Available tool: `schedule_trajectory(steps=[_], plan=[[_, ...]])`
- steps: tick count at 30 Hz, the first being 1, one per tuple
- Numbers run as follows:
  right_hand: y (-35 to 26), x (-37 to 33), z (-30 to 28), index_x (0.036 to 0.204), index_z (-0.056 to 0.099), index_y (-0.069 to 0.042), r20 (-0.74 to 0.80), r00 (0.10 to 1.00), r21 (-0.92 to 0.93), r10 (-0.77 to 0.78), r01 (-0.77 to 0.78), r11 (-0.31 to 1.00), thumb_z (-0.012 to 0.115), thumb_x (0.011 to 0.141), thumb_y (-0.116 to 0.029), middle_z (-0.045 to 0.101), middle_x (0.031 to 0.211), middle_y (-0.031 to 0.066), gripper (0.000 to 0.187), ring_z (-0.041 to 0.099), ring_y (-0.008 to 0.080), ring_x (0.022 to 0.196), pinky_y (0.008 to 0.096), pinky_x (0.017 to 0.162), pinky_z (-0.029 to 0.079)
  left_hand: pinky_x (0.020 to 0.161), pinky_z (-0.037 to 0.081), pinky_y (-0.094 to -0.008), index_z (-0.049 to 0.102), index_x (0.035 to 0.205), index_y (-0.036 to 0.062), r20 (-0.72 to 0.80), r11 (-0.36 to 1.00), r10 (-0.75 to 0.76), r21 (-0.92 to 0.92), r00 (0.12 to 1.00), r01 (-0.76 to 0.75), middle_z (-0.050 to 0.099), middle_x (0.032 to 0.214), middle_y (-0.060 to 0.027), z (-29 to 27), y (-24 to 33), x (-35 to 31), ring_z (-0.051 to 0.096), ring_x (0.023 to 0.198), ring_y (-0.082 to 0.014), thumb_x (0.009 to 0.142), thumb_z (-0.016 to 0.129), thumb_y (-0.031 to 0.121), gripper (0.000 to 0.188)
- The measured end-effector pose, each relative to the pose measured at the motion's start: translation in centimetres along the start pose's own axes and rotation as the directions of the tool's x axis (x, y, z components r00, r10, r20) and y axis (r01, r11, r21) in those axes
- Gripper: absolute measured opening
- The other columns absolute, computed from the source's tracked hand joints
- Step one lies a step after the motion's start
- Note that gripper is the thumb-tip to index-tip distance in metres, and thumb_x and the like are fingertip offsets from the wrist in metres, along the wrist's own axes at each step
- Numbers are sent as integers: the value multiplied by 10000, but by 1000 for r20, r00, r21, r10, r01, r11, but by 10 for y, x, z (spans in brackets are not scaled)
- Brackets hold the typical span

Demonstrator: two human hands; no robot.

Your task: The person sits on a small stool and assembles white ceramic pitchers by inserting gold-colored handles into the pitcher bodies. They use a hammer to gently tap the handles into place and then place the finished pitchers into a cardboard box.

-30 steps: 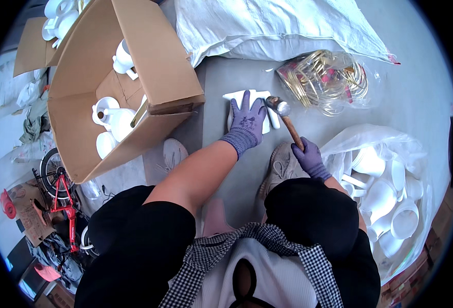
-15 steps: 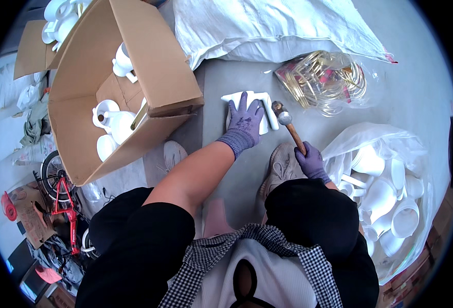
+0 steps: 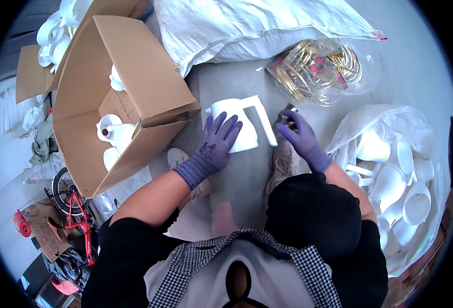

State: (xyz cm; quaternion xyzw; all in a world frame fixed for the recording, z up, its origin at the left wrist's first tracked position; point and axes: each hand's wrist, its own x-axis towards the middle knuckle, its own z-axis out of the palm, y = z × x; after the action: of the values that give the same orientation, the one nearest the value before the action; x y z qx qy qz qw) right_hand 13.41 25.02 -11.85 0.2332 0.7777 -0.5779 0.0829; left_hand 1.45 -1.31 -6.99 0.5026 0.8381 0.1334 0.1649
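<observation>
a: where does the white jug [image 3: 246, 134] sit?

b: on the grey floor [image 3: 231, 179], just beyond the shoes [image 3: 286, 167], between the two hands. it seems to lie on its side, spout to the left and handle [image 3: 264, 120] to the right.

a: and the left hand [image 3: 213, 146]?

b: open, fingers out nearly straight, laid over the near left part of the body. it rests there rather than wrapping round, so it has nothing clasped.

a: the right hand [image 3: 304, 136]?

b: its fingers are bent over a dark metal thing [image 3: 290, 108] just right of the handle. most of that is hidden, so i can't tell whether the hand grips it or only touches it.

a: how would you steady the jug well?

b: i'd press with the whole palm on the broad body and leave the handle unloaded, since it looks the slimmer part. a smooth, rounded side could roll, so light, even pressure should beat a hard push at one edge.

a: anything for the right side?

b: i'd mind the gap between handle and metal, as a knock there might chip the jug. the fingers want a sure hold before that thing is shifted.
</observation>
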Motion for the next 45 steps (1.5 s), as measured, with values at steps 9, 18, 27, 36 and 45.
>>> schedule_trajectory(steps=[9, 18, 27, 36, 45], plan=[[-79, 15, -9, 1009, 643, 6, 444, 893, -84, -72, 121, 989, 640, 934, -367, 606, 760, 95, 380, 530, 147, 693, 340, 663, 453, 1133, 201, -651, 347, 1470, 35, -99, 977, -202, -91, 974, 193, 378, 1489, -225, -71, 53, 13, 305, 1402, -462, 630, 834, 479, 1068], [-99, -18, -16, 1186, 617, 19, 354, 865, 75, -356, 353, 933, 630, 938, -311, 662, 918, 195, 413, 656, 318, 823, 399, 738, 505, 953, 483, -388, 622, 1223, 55, 527, 596, -264, -569, 807, 567, 654, 1127, -168, -52, 20, 22, 636, 1045, -282, 764, 733, 491, 643], [-83, -8, -4, 1121, 665, -28, 269, 890, -421, -369, 453, 786, 623, 934, -287, 688, 890, 156, 322, 657, 336, 814, 415, 727, 512, 884, 484, -323, 616, 1226, 2, 722, 176, -334, -583, 605, 793, 671, 1040, -138, -35, 25, 30, 641, 956, -193, 813, 695, 435, 604], [-77, 5, -5, 1030, 633, -7, 419, 897, 35, -142, 141, 989, 618, 949, -258, 647, 900, 112, 264, 607, 214, 789, 354, 735, 479, 894, 482, -316, 622, 1193, 17, 633, 303, -262, -663, 729, 684, 665, 1017, -105, -23, 16, 20, 636, 942, -183, 789, 731, 463, 611], [-118, -4, -20, 859, 605, 2, 464, 849, -119, -254, 344, 932, 700, 875, -345, 582, 758, 155, 361, 582, 304, 675, 399, 643, 459, 1005, 427, -359, 618, 1205, 32, 444, 415, -141, -785, 885, 460, 598, 1170, -135, -26, 10, 15, 575, 1122, -233, 763, 757, 426, 608]])
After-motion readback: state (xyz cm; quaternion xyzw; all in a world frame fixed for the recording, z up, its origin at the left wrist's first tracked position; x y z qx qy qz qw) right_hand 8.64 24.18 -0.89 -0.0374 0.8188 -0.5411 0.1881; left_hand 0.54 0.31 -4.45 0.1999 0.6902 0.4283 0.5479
